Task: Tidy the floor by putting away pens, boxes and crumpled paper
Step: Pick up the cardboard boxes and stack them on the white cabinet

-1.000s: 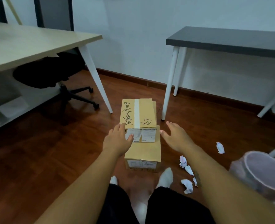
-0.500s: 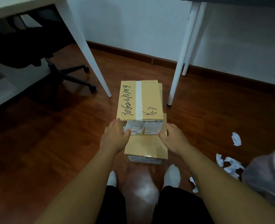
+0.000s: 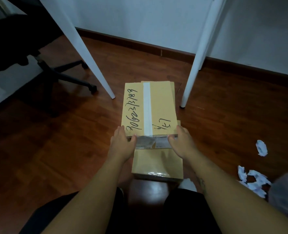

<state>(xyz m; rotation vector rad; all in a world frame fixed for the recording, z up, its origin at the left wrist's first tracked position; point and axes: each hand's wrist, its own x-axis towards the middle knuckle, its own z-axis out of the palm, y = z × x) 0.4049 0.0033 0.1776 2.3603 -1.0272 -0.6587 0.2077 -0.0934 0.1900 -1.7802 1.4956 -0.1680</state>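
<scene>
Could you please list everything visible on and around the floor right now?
Top box: one, tan, taped and handwritten, stacked on the lower box.
Lower box: one, tan, on the floor.
Crumpled paper: several white pieces, floor at right.
Bin: one, pale, right edge.
Table legs: white, either side of the boxes.
Office chair: one, black, left.
Left hand: on the top box's near left corner.
Right hand: on its near right corner.

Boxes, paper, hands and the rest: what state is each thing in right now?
Top box: taped shut, stacked on another, gripped at both near corners.
Bottom box: closed, on the floor.
Left hand: clasping the top box's left corner.
Right hand: clasping its right corner.
Crumpled paper: scattered loose on the floor.
Bin: at the right edge; contents not visible.
</scene>
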